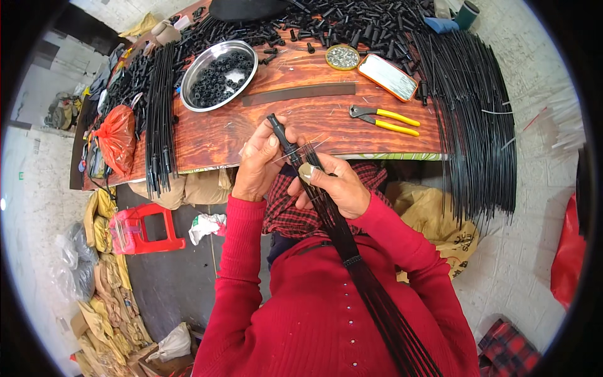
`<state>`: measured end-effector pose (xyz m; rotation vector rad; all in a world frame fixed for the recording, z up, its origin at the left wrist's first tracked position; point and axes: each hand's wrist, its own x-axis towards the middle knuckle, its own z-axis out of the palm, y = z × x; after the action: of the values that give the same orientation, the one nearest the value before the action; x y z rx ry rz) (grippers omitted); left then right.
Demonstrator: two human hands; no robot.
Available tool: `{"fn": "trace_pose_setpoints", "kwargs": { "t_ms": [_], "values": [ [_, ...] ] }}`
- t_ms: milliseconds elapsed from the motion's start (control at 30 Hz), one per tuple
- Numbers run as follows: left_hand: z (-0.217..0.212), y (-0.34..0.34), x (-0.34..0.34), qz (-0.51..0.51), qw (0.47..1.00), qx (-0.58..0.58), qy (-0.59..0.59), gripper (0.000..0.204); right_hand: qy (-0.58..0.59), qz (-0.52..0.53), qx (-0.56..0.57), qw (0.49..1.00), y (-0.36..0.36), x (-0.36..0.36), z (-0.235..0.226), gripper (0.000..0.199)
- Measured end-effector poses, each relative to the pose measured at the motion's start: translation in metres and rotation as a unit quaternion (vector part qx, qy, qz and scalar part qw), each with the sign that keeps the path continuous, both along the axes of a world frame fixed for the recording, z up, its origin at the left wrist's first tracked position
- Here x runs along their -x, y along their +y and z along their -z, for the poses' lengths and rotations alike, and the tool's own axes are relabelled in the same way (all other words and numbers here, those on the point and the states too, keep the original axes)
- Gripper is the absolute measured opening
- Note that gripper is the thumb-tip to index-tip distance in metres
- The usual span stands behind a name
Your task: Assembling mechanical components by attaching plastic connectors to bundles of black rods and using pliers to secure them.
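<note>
My left hand (252, 168) is closed around a black plastic tube piece (280, 132), which looks like an umbrella runner, held tilted above my lap. From its lower end a bundle of thin black rods (367, 283), like umbrella ribs, fans down across my red sweater to the lower edge. My right hand (344, 187) pinches the rods just below the tube, its thumb wearing a pale cover. Fine wire ends stick out between the two hands. How the rods join the tube is partly hidden by my fingers.
On the wooden table (207, 141) are a steel bowl (184, 94) of small black parts, yellow-handled pliers (386, 119), a dark flat bar (301, 92), a round tin (342, 57) and a tray of wires (387, 76). Black rods (477, 125) overhang at right; a red stool (147, 229) stands left.
</note>
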<state>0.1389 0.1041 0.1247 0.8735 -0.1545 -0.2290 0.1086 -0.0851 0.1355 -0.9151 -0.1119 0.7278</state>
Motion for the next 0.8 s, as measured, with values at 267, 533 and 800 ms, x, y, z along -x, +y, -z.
{"fn": "trace_pose_setpoints", "kwargs": {
  "t_ms": [267, 533, 800],
  "values": [
    [-0.001, 0.003, 0.0, -0.034, 0.994, -0.092, -0.04, 0.048, -0.008, 0.005, 0.007, 1.0, -0.001, 0.0, 0.0, 0.03],
    [-0.006, 0.003, 0.009, -0.04, 0.996, -0.08, -0.007, 0.048, 0.003, -0.006, -0.013, 1.0, -0.001, 0.0, -0.006, 0.03],
    [-0.029, 0.001, 0.015, -0.038, 0.997, -0.059, 0.016, 0.058, 0.007, 0.01, -0.021, 1.0, -0.002, 0.0, -0.007, 0.029]
  ]
}}
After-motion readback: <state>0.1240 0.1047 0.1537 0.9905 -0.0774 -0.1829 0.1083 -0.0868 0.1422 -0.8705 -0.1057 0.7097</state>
